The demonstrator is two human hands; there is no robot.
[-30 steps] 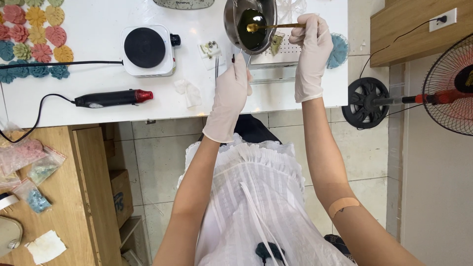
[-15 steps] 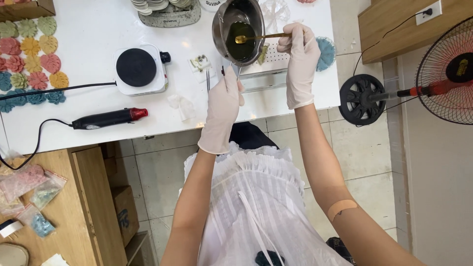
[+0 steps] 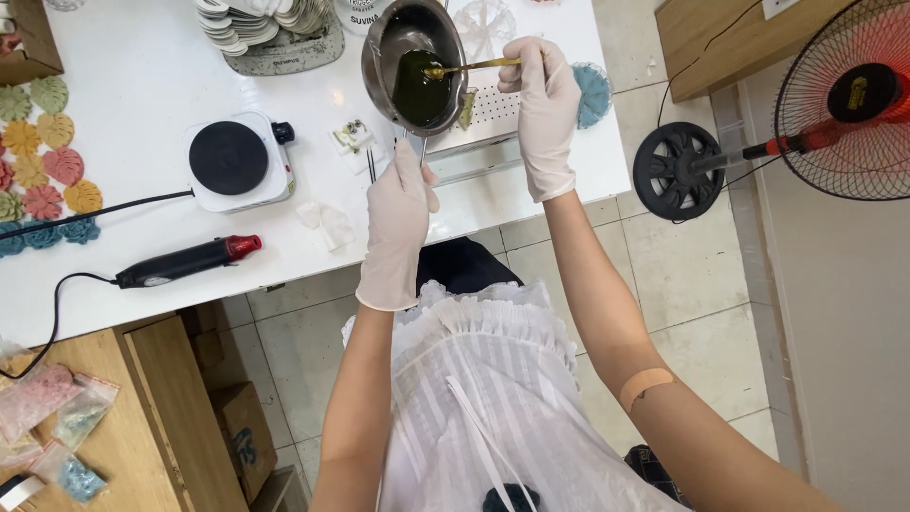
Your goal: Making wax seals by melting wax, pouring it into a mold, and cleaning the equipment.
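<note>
White bench (image 3: 142, 57), spanning the upper part of the view, carrying all items listed below. Standing fan (image 3: 848, 104) on the tiled floor, off the bench's right end. Small electric hotplate (image 3: 232, 161), black disc on a white body, left of centre on the bench. Steel melting pot (image 3: 415, 64), raised above a perforated white tray (image 3: 493, 109) at the bench's near edge, containing dark green liquid. Stack of pale shell-shaped pieces (image 3: 265, 24) on a grey mat, top centre. Black heat gun with red nozzle (image 3: 190, 263), lying near the front edge, cord trailing left. Coloured leaf-shaped castings (image 3: 47, 161), laid out in rows at far left. Left hand (image 3: 398, 223), gloved, grip closed around the pot's handle below the bowl, supporting the pot. Right hand (image 3: 542, 109), gloved, grip pinched narrow on the end of a thin gold spoon (image 3: 469, 67), spoon tip dipped in the green liquid. Round blue casting (image 3: 592, 90), just right of the right hand, partly hidden. Tan plaster on the right forearm.
</note>
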